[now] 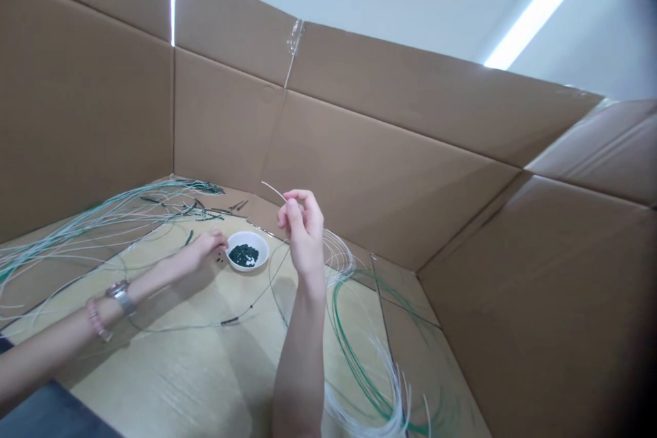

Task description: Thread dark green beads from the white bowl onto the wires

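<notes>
My right hand [304, 229] is raised over the work surface and pinches a thin white wire [272, 189], whose free end sticks out up and to the left. At the left rim of a small white bowl [263, 246], my left hand [207, 250] has its fingers drawn together; whatever they may hold is too small to make out. Small dark green bead-like pieces [242, 254] lie in the bowl. A few more sit beside it, under my left hand. Several dark pieces [230, 321] are threaded on a thin strand that crosses the surface in front of the bowl.
Cardboard walls [359, 150] surround the pale work surface [205, 369]. Long green and white wires [102, 219] spread along the left, with dark beaded lengths [205, 212] at the back. Coiled green and white wires [359, 376] lie on the right.
</notes>
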Tool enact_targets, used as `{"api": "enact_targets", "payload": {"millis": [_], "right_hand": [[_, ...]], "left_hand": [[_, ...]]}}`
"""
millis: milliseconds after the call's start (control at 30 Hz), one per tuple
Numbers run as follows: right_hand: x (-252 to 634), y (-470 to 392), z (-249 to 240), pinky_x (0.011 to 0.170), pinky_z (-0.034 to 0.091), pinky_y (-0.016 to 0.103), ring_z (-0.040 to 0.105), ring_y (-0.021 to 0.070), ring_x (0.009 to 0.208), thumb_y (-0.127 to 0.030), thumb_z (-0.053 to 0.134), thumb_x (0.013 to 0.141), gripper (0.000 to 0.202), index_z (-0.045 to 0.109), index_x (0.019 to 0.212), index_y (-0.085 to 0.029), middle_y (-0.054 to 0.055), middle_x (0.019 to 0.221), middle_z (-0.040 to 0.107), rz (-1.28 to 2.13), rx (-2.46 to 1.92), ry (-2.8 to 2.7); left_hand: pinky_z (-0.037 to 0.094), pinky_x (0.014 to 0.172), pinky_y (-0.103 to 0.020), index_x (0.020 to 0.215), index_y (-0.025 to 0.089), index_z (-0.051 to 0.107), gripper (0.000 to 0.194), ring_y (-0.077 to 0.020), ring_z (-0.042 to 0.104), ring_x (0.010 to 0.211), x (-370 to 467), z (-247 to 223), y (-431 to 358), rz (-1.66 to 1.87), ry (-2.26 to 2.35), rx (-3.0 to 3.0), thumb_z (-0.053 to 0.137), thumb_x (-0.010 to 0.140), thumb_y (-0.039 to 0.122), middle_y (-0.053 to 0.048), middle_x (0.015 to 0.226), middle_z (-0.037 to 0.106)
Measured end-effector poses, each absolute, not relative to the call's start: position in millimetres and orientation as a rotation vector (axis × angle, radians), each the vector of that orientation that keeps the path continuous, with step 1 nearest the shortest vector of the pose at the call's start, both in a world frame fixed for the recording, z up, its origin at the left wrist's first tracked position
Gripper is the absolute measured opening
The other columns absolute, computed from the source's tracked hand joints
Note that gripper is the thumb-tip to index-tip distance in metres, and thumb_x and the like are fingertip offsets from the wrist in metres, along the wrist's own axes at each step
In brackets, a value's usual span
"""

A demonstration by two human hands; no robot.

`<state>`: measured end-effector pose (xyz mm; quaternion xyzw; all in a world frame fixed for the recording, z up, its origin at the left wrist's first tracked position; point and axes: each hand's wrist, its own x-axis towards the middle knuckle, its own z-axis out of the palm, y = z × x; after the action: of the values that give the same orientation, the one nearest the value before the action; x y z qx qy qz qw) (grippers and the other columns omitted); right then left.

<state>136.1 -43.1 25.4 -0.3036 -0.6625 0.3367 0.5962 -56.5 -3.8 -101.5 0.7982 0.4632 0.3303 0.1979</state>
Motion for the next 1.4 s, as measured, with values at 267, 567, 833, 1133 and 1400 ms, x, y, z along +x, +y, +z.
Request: {"api": "enact_targets", "payload": {"millis": [267, 567, 833, 1133, 1400], "right_hand": [[136, -38, 23, 0.051, 0.031, 0.022, 0.046, 0.0089, 0.059, -0.039, 0.042, 0.092, 0.022, 0.043, 0.077, -0.023, -0.003, 0.067, 0.053, 0.68, -0.732, -1.477], [130, -50, 30, 0.052, 0.033, 0.028, 0.041, 0.0114, 0.057, -0.03, 0.053, 0.087, 0.012, 0.062, 0.08, -0.026, -0.001, 0.068, 0.053, 0.45, -0.781, -1.456], [125, -72, 33, 0.059, 0.044, 0.034, 0.058, 0.016, 0.073, -0.019, 0.05, 0.089, 0.021, 0.064, 0.095, -0.033, 0.001, 0.084, 0.063, 0.216, -0.74, -1.545], [117, -84, 34, 0.056, 0.049, 0.024, 0.057, 0.0093, 0.075, -0.005, 0.052, 0.085, 0.031, 0.066, 0.101, -0.027, -0.001, 0.085, 0.059, -0.01, -0.671, -1.544], [114, -86, 36, 0.063, 0.054, 0.025, 0.061, 0.0105, 0.08, -0.003, 0.051, 0.085, 0.024, 0.063, 0.097, -0.02, 0.001, 0.086, 0.065, -0.002, -0.576, -1.561]], "left_hand": [[0.041, 0.061, -0.025, 0.079, 0.015, 0.063, 0.023, -0.0138, 0.055, 0.067, -43, 3, -23, 1.446, 1.341, 2.164, 0.052, 0.087, 0.034, -0.004, 0.076, 0.064], [0.045, 0.049, -0.014, 0.076, 0.017, 0.068, 0.011, -0.0059, 0.053, 0.052, -7, 32, -45, 1.856, 0.727, 1.619, 0.063, 0.081, 0.025, 0.002, 0.06, 0.058], [0.055, 0.058, -0.017, 0.083, 0.023, 0.073, 0.007, -0.0094, 0.062, 0.061, -3, 21, -47, 1.706, 0.506, 1.44, 0.068, 0.079, 0.023, -0.001, 0.071, 0.068], [0.055, 0.058, -0.013, 0.076, 0.022, 0.072, 0.004, -0.0067, 0.06, 0.064, -4, 32, -55, 1.648, 0.302, 1.346, 0.07, 0.077, 0.018, 0.0, 0.077, 0.065], [0.055, 0.065, -0.008, 0.081, 0.025, 0.074, 0.007, -0.0042, 0.064, 0.066, 2, 30, -54, 1.629, 0.214, 1.281, 0.07, 0.078, 0.019, 0.002, 0.074, 0.069]]}}
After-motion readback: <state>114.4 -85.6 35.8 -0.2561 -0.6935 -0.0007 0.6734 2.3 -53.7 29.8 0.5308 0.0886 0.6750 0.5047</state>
